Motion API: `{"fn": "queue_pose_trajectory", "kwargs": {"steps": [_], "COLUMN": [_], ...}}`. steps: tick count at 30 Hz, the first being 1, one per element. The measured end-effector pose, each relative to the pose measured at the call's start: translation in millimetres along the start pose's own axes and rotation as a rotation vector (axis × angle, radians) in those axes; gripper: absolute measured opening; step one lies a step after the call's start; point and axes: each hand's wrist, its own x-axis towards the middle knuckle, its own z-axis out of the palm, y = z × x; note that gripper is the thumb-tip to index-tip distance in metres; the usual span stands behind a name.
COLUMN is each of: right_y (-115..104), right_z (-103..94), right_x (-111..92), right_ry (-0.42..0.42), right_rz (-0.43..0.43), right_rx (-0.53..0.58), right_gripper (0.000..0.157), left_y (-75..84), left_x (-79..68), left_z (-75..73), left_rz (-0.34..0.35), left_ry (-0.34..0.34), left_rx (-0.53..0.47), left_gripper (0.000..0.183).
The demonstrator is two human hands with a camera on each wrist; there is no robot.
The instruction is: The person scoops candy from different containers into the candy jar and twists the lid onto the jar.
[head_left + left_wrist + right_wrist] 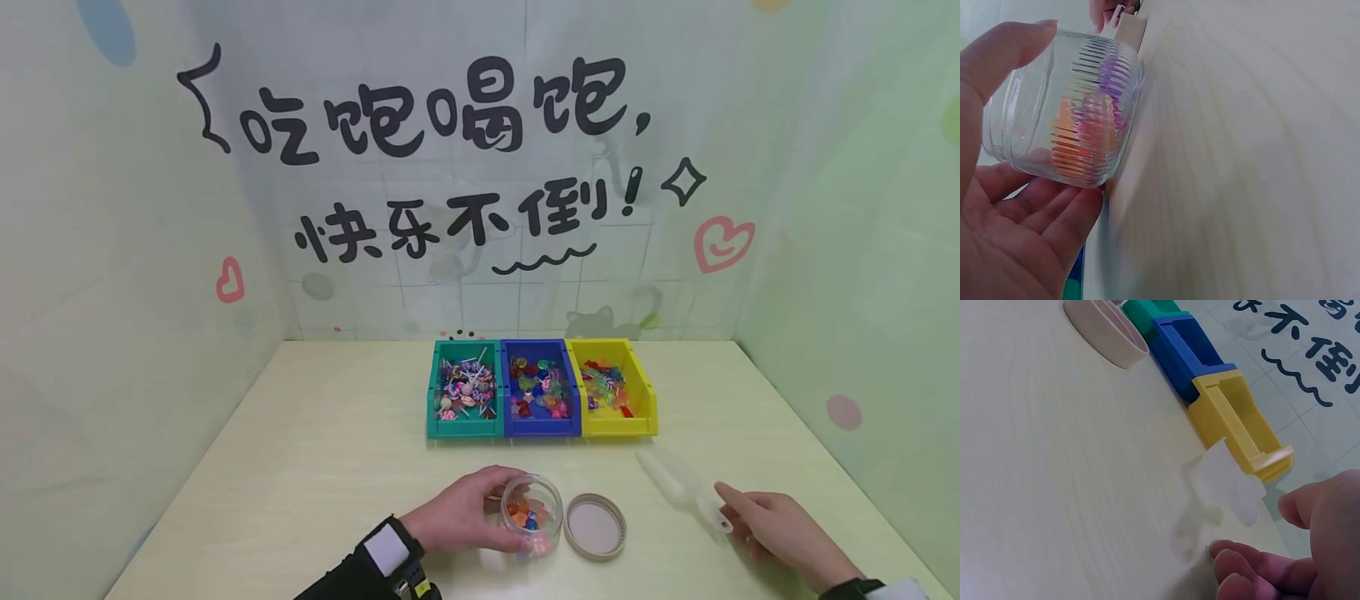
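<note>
My left hand (468, 512) grips a clear jar (551, 492) from its left side, thumb and fingers spread around the glass. Inside lie orange, red, blue and purple candy-like pieces (1085, 134), visible through the ribbed wall. The jar's mouth is uncovered; a round lid (595, 527) with a pale rim lies just right of it. Farther right is a translucent white scoop (675, 483), its handle end right at the fingertips of my right hand (780, 529). In the right wrist view, thumb and fingers stand apart beside the scoop, with a gap between them.
Three joined bins stand behind the jar: a green one (465, 428) with lollipop-like pieces, a blue one (542, 427) and a yellow one (621, 427) with colourful small pieces. The pale tabletop (300, 467) meets printed curtains (135, 333) at the back and sides.
</note>
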Motion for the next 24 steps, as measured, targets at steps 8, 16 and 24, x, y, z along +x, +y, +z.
{"fn": "queue_pose_trajectory", "kwargs": {"steps": [8, 16, 24], "right_y": [1, -19, -61], "right_z": [-10.5, -22.2, 1.8], "right_x": [0, -8, -17], "right_ry": [0.054, 0.101, 0.138], "right_rz": [-0.075, -0.139, -0.196], "right_rx": [-0.055, -0.022, -0.011], "right_gripper": [0.075, 0.082, 0.076], "left_y": [0.8, -0.9, -1.7], "left_x": [0.4, 1.1, 0.6], "left_z": [0.6, 0.3, 1.0], "left_rz": [0.002, 0.003, 0.004], "left_ry": [0.000, 0.003, 0.004], "left_rx": [0.005, 0.004, -0.032], "left_gripper": [0.072, 0.072, 0.074]}}
